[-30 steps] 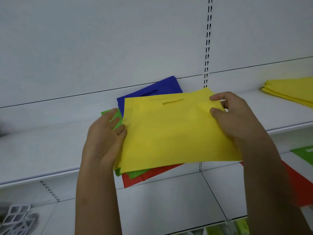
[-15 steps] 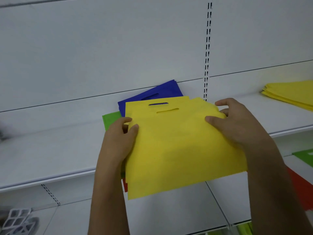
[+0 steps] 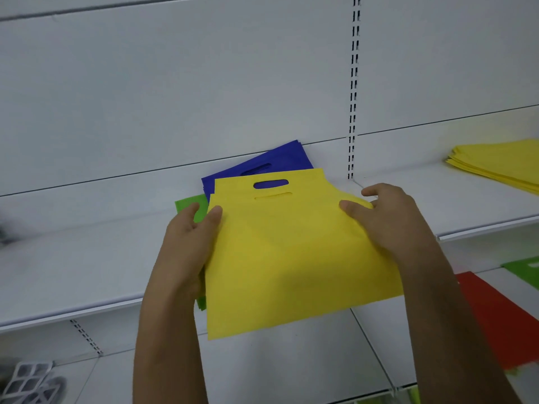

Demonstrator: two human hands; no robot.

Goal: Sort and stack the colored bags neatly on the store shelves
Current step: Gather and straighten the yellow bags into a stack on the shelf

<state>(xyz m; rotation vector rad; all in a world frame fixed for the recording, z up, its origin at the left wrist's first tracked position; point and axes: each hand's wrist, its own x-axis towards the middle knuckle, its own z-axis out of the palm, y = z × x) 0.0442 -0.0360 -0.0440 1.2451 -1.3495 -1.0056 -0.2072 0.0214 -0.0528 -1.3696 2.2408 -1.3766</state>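
A small bunch of yellow bags (image 3: pixel 291 258) was held flat over the front edge of the white shelf (image 3: pixel 73 258), its near edge hanging out past the lip. The left hand (image 3: pixel 186 246) was wrapped round the left side of the bunch, thumb laid on top and fingers curled underneath. The right hand (image 3: pixel 390 220) was clamped on the upper right corner, thumb pressed on the top face and the fingers bent over the edge. Two cut-out handles were seen slightly offset near the far edge of the yellow bags. A blue bag (image 3: pixel 280 161) was found behind them, tilted, against the back panel, and a green bag (image 3: pixel 189 204) was partly covered beneath the left side. A separate yellow stack (image 3: pixel 501 164) lay well apart at the right on the same shelf. On the lower shelf, a red bag (image 3: pixel 501 319) and another green bag (image 3: pixel 525 272) were visible.
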